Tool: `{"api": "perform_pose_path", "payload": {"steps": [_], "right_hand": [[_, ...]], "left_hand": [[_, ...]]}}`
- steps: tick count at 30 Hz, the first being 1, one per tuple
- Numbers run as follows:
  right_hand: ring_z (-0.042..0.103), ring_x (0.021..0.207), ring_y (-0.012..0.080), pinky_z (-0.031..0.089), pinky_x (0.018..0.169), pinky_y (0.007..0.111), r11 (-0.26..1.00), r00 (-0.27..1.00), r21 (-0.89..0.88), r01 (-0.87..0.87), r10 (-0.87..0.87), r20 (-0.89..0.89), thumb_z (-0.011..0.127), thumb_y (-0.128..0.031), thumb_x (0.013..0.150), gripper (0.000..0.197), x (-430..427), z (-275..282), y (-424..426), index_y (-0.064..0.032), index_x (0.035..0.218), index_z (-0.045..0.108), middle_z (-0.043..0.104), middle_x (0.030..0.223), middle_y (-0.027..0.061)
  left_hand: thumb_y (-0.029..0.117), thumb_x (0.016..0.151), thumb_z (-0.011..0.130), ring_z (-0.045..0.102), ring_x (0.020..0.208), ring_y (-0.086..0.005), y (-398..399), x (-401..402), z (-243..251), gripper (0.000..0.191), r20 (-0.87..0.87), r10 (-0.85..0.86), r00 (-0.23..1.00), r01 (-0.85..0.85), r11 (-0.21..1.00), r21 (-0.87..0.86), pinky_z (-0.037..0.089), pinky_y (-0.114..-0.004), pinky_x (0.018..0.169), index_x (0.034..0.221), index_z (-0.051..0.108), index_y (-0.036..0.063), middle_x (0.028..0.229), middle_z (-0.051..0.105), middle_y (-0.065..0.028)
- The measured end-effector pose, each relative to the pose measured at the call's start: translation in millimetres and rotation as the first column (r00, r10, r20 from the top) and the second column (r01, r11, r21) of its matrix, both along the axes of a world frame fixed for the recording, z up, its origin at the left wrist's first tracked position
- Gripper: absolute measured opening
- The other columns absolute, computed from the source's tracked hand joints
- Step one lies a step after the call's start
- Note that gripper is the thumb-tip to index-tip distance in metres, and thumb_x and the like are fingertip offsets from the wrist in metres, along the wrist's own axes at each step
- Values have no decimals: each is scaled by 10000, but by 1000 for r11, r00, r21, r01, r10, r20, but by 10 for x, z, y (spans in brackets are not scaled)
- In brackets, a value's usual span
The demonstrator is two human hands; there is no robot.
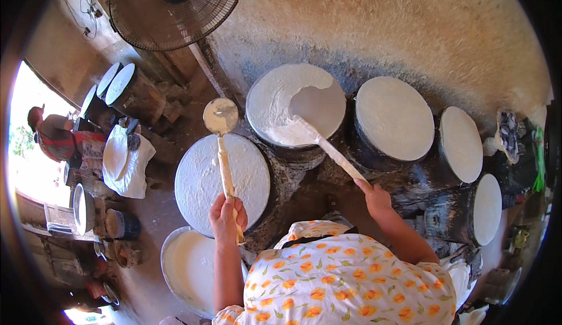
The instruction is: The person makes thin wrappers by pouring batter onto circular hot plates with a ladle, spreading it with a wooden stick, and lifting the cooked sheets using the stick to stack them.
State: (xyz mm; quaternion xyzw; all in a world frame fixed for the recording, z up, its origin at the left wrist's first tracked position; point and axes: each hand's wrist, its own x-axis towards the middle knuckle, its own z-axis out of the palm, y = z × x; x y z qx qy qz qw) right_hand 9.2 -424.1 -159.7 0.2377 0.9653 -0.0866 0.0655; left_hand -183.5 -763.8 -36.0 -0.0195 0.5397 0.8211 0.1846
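My left hand (228,217) grips the pale, batter-coated handle of a round ladle (221,115), held out over a round griddle (197,184) coated white. In my right hand (375,200) is the handle of a long flat paddle (329,147). Its broad end lies on a second round griddle (272,92), where white batter covers a curved area and a smooth greyish patch shows beside it. A wide basin (189,272) of white liquid stands below my left hand, partly hidden by my forearm.
More white-topped round griddles (395,118) on dark drums curve along the wall to the right. A large fan (175,9) stands at the upper left. Further left, a person (55,136) is beside a cloth-covered stand (136,167) holding round flat sheets. A blue bucket (125,224) stands nearby.
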Motion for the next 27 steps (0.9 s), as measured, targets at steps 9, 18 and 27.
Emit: {"api": "perform_pose_path", "payload": {"steps": [9,18,27], "right_hand": [[614,660,347,501,580,448,981,981,-122,-153,135,-141,439,-77,858,559,-868,-173,-679,-333,1353,407,581,835,179],[618,705,343,507,632,439,997,995,-22,80,-81,-59,491,-75,849,587,-95,-59,-27,-331,1368,391,582,824,193],[593,663,387,499,616,430,911,918,-353,-214,64,-391,518,-92,814,535,-121,-256,-37,-292,1310,485,575,754,212]], "left_hand": [[119,938,450,425,416,-81,16,17,37,139,-13,-67,998,67,997,-32,354,-224,318,897,505,-2,673,492,-40],[131,941,444,408,397,-78,191,-51,-7,173,-1,-106,994,106,993,-54,332,-224,315,805,481,29,632,480,-23],[120,936,450,415,406,-74,556,-160,34,122,42,-124,991,127,989,-80,333,-218,329,904,518,25,665,498,-21]]}}
